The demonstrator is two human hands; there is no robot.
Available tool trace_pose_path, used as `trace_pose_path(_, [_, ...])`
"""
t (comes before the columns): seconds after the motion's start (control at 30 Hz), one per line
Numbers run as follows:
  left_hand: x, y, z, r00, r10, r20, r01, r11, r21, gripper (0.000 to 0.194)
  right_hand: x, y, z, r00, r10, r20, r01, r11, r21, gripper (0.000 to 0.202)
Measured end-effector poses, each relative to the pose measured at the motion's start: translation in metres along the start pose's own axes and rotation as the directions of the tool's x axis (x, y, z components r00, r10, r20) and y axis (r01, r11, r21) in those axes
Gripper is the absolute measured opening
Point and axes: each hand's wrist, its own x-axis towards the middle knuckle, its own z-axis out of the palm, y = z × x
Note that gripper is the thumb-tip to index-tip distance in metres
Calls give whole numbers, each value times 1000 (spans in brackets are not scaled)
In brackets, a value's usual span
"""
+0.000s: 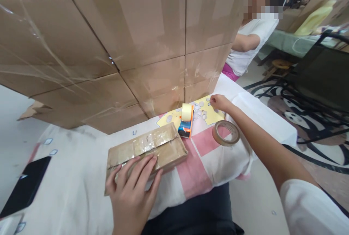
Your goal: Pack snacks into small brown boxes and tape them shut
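Note:
A small brown cardboard box [147,149], covered in shiny tape, lies on the cloth in front of me. My left hand [133,184] rests on its near side, fingers spread over the top. My right hand [219,101] reaches out over a yellow patch [215,117] of the cloth, its fingers curled together; whatever may be in them is hidden. Just beyond the box's right end stands an orange and blue tape dispenser [185,128] with a pale yellow roll. A roll of brown tape [236,137] lies below my right forearm.
Large cardboard boxes [152,28] are stacked like a wall at the back. A black flat object [25,186] lies at the left. Another person in a white shirt [252,42] is behind the boxes' right end. A dark chair [321,71] stands at the right.

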Motion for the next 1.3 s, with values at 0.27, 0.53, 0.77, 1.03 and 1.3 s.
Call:
trace_pose_path(0.27, [-4, -43, -15, 974, -50, 222, 77, 991, -114, 35, -109, -89, -24, 864, -495, -96, 457, 687, 565, 5])
trace_pose_path(0.53, [-10, -70, -19, 953, -68, 296, 98, 991, -87, 29, -142, -163, 36, 666, -746, 34, 553, 523, 649, 8])
trace_pose_path(0.77, [-10, -64, -15, 949, -82, 303, 101, 994, -48, 31, -141, -165, 55, 704, -710, 24, 522, 539, 661, 5])
trace_pose_path(1.03, [-10, -63, -14, 947, -94, 307, 112, 993, -42, 32, -141, -168, 65, 702, -712, 14, 491, 498, 715, 14])
trace_pose_path(1.3, [-13, -62, -11, 953, -93, 289, 113, 992, -53, 33, -141, -167, 75, 752, -655, -68, 464, 453, 762, 24])
